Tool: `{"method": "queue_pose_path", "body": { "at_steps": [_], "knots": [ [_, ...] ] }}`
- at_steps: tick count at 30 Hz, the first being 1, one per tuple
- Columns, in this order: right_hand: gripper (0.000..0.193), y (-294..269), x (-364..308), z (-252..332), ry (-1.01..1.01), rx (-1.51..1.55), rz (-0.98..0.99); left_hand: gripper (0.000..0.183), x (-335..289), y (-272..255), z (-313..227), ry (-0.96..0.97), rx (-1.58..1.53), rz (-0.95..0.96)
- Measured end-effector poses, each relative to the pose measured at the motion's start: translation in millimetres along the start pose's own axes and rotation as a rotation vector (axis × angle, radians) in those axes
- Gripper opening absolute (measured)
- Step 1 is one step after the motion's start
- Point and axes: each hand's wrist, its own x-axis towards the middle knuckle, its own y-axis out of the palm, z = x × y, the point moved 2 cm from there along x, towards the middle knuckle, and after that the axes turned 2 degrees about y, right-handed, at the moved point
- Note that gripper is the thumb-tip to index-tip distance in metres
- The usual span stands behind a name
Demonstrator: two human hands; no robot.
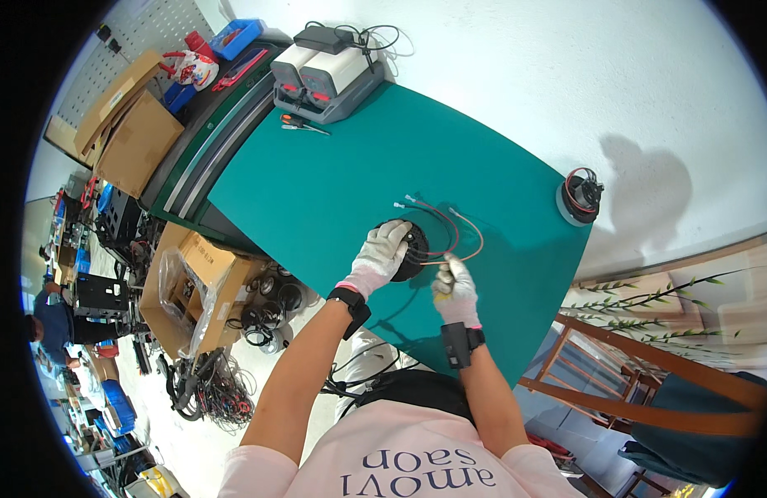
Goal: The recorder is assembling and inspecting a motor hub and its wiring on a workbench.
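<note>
A black round motor-like part [416, 249] rests on the green tabletop, partly covered by my left hand [386, 251]. That hand, in a white work glove, is closed over the part's left side. Thin red and black wires leave the part and loop away from me, ending in pale connectors [404, 202]. My gloved right hand [455, 289] is just right of the part, thumb and fingers pinched on a reddish wire [480, 239] near its base. The fingertips hide the exact grip point.
A similar motor [577, 199] with coiled wires stands at the table's right corner. A grey charger-like unit [329, 79] and a screwdriver [303, 124] lie at the far left of the green table [375, 149]. An open cardboard box [192, 290] stands left; a wooden chair [641, 390] is right.
</note>
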Motion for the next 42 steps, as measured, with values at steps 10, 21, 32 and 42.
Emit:
{"method": "queue_pose_path", "body": {
  "at_steps": [10,21,32,42],
  "knots": [
    [0.015,-65.8,-21.6,116.1,-0.531,0.018,-0.143,0.040,-0.5,-1.2,4.0,0.019,-0.032,0.038],
    [0.009,-71.7,-17.3,138.7,-1.180,-0.831,-0.531,0.039,-0.2,1.2,6.4,0.058,-0.009,0.008],
    [0.029,-97.9,-8.6,121.9,-0.297,-0.424,-0.428,0.040,0.7,0.5,4.3,0.031,-0.025,0.032],
    [0.018,39.8,-26.5,34.9,-0.603,-1.282,0.460,0.041,-0.6,0.9,5.2,0.009,0.004,0.053]
  ]
}}
